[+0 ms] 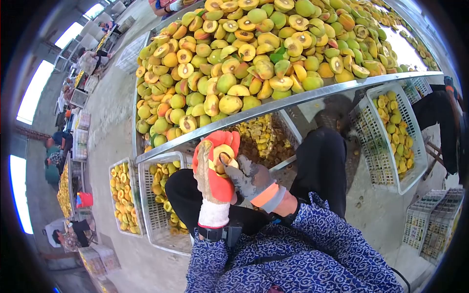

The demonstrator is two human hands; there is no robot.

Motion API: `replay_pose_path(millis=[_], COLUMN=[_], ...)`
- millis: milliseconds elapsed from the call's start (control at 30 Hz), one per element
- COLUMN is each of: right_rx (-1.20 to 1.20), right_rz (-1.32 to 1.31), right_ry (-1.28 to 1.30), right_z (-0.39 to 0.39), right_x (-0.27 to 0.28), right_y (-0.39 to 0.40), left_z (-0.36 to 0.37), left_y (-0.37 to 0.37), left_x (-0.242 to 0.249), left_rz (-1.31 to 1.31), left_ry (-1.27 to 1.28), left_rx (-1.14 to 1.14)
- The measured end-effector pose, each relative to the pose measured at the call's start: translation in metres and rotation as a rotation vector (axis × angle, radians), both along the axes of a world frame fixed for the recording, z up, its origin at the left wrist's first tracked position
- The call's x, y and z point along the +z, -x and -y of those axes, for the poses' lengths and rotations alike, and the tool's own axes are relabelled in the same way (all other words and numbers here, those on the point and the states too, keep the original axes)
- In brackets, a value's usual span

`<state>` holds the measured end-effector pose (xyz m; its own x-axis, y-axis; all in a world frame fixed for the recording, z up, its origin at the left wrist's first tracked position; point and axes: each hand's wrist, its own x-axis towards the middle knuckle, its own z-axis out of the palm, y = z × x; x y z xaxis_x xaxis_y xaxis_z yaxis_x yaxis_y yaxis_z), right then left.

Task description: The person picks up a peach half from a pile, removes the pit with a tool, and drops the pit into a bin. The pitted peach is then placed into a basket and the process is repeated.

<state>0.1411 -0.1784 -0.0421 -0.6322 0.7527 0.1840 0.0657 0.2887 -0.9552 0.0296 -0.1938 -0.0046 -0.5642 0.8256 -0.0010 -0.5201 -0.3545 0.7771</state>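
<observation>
In front of my lap, my left hand (215,180), in a red and white glove, is closed around a halved peach (221,154) with its cut face turned up. My right hand (254,183), in a grey glove with an orange band, pinches a small pitting tool whose thin curved blade (225,158) rests at the middle of the cut face. The tool's handle is hidden in the fingers. Just beyond both hands is the metal-edged table (293,101), heaped with halved peaches (229,83), many showing their brown centres.
Under the table edge, a crate (292,128) contains yellow scraps. Peach halves fill crates at my left (141,195) and a tilted crate (410,176) at right. More crates (432,224) stand lower right. Another person's gloved hand (176,6) is across the table; other people sit at far left.
</observation>
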Motion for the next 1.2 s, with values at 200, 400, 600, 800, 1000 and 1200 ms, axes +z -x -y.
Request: replay_pose_path(millis=[200,400,600,800,1000,1200], right_rx=[-0.061,-0.101,-0.06,-0.12,-0.066,-0.088], right_rz=[0.107,-0.017,-0.074,-0.179,0.064,0.039], right_ry=[-0.203,0.082,-0.248,0.056,-0.207,-0.204], right_z=[0.004,0.007,0.013,0.016,0.017,0.017], right_x=[0.002,0.005,-0.023,-0.016,-0.024,-0.021], right_y=[-0.003,0.004,0.009,0.018,0.013,0.012], left_z=[0.001,0.003,0.009,0.008,0.006,0.005], left_y=[-0.005,-0.01,-0.004,-0.009,-0.008,-0.01], left_x=[0.002,0.004,0.007,0.021,0.012,0.008], left_rz=[0.031,0.018,-0.084,-0.048,0.05,0.124], left_ry=[0.018,0.002,0.043,0.07,0.043,-0.001], left_rx=[0.04,0.106,0.043,0.015,0.075,0.107])
